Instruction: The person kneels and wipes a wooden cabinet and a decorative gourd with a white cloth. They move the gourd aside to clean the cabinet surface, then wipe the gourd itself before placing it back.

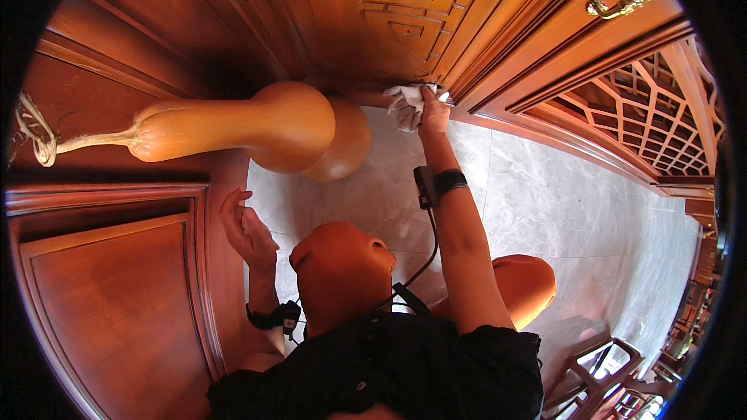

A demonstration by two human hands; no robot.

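My right hand (pixel 434 111) grips a crumpled light-grey cloth (pixel 409 106). The cloth lies against the bottom edge of a carved wooden panel (pixel 408 17), just above the floor. Part of the cloth is hidden under my fingers. On the other side, my left hand (pixel 248 227) is raised beside the edge of a reddish-brown wooden cabinet (pixel 117 297). Its fingers are loosely bent and apart, and they hold nothing. Between the hands and the panel stands a large orange-brown bottle gourd (pixel 233 131) with a dry, curled stem (pixel 93 141).
Grey marble-look tiles (pixel 525 198) cover the floor. To the right are a brass handle (pixel 624 3) and a wooden lattice (pixel 648 116). A dark wooden stool (pixel 604 364) stands at the lower right. A cable (pixel 433 239) runs from my right wrist strap.
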